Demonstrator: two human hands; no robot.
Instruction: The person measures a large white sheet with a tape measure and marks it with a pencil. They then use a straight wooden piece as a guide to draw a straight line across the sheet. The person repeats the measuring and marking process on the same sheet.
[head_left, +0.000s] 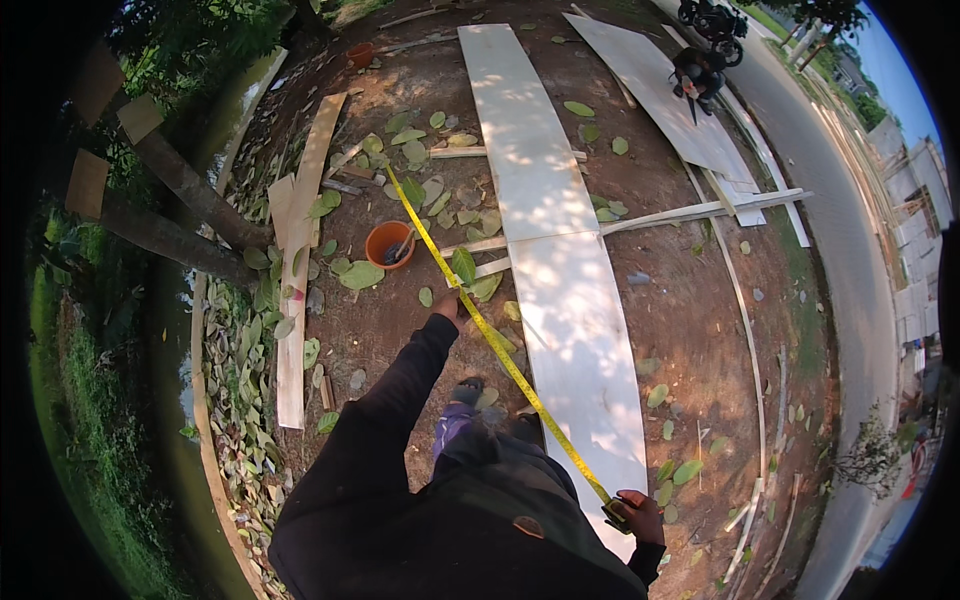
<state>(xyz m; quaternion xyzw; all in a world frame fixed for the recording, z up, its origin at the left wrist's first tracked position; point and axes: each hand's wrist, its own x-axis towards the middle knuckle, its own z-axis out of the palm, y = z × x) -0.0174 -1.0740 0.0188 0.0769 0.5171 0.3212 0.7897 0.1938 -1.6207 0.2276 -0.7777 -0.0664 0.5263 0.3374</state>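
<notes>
A yellow tape measure blade (501, 351) is pulled out and runs slantwise across the view. My right hand (640, 514) grips the tape measure's case (616, 513) over the near part of a long, pale sheet panel (577, 322). Farther up the blade, my left hand (455, 309) holds it near the middle, left of the panel. The blade's far end lies out over the leaf-strewn ground. Two pale panels meet end to end at a seam, with wooden battens (480, 246) under them.
An orange bucket (390, 244) stands left of the blade. Boards (300, 300) lie farther left, by tree trunks (196, 180) and a water channel. At upper right a person (699, 73) crouches at another panel (660, 90). A long wooden pole (697, 212) crosses the ground.
</notes>
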